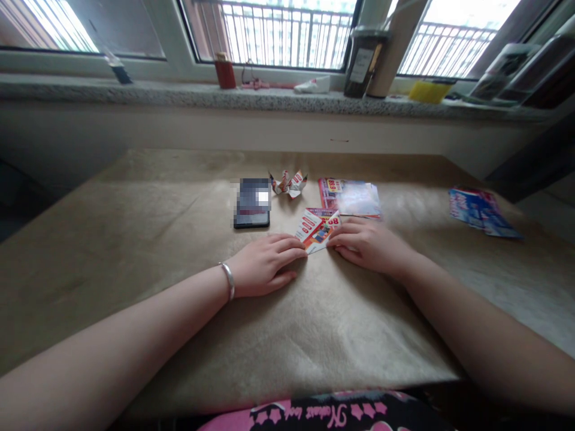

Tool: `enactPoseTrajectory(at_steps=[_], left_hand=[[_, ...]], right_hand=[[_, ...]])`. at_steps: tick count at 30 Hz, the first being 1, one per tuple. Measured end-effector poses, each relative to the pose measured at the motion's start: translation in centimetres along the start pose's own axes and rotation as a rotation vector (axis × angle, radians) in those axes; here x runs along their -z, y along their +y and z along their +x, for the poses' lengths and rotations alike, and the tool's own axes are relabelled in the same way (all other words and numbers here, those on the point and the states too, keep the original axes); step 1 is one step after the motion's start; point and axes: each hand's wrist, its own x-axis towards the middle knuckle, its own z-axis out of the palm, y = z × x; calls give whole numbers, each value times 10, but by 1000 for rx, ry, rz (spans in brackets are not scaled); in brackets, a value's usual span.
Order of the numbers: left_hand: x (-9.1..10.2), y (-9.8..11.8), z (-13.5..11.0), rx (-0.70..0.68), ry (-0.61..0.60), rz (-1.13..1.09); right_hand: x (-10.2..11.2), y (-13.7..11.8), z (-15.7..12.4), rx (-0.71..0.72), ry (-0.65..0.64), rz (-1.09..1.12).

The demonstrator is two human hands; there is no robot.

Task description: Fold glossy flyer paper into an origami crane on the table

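Note:
A printed paper flyer (318,232), folded into a pointed shape with red and orange print, lies on the table between my hands. My left hand (269,263), with a silver bracelet at the wrist, rests with fingers stretched out and fingertips on the flyer's lower left edge. At its right corner, my right hand (366,242) has curled fingers and thumb closed on the paper. Just beyond the flyer stands a folded paper crane (288,184) made of similar printed paper. A stack of flyers (357,199) lies behind my right hand, partly shining with glare.
Left of the crane lies a black phone (252,203) with a blurred screen. More blue flyers (483,212) are fanned out near the right side of the brown-covered table (179,203). Along the stone windowsill (179,96) stand a red bottle (224,72), a dark container (363,63) and a yellow item (429,91).

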Motion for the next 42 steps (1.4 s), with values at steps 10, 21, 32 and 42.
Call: enactPoseTrajectory(at_steps=[10, 21, 32, 42], left_hand=[[-1, 2, 5, 19, 19, 4], [-2, 3, 6, 46, 20, -4], [4, 0, 1, 18, 27, -57], [12, -3, -4, 23, -5, -60]], right_hand=[[-14, -18, 14, 58, 23, 40], [-13, -22, 17, 91, 21, 36], [-13, -21, 16, 79, -6, 28], [-12, -21, 14, 88, 16, 39]])
